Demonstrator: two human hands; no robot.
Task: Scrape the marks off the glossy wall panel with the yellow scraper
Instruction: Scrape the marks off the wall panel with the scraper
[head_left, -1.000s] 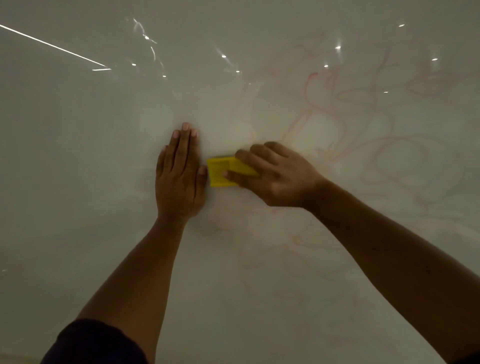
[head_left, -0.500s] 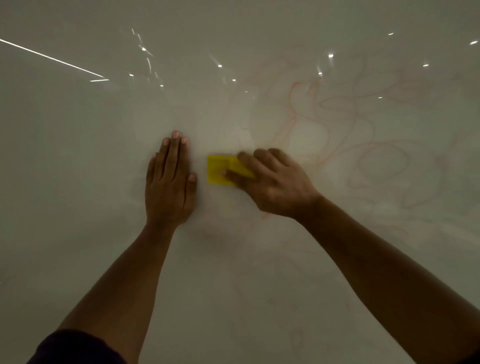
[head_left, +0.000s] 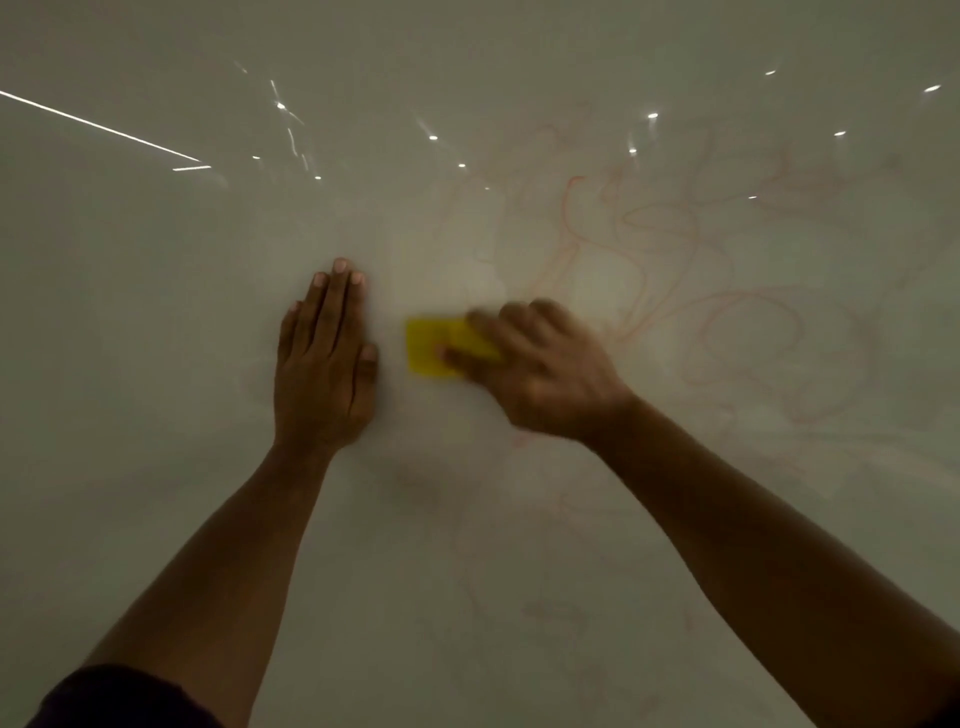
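Note:
A glossy pale wall panel (head_left: 156, 364) fills the view. Faint red scribbled marks (head_left: 675, 291) cover its right half and run down below my right arm. My right hand (head_left: 545, 369) presses a small yellow scraper (head_left: 428, 345) flat against the panel, fingers laid over its right part; the hand is motion-blurred. My left hand (head_left: 324, 358) lies flat on the panel just left of the scraper, fingers together and pointing up, holding nothing. A narrow gap separates the left thumb from the scraper's left edge.
Bright reflections of ceiling lights (head_left: 434, 137) dot the upper panel, and a long reflected light strip (head_left: 98, 124) crosses the upper left. A dark sleeve (head_left: 119, 696) shows at the bottom left.
The gap between the scraper and my left hand has widened. Both hands sit a little lower in the view, and the right hand is now blurred.

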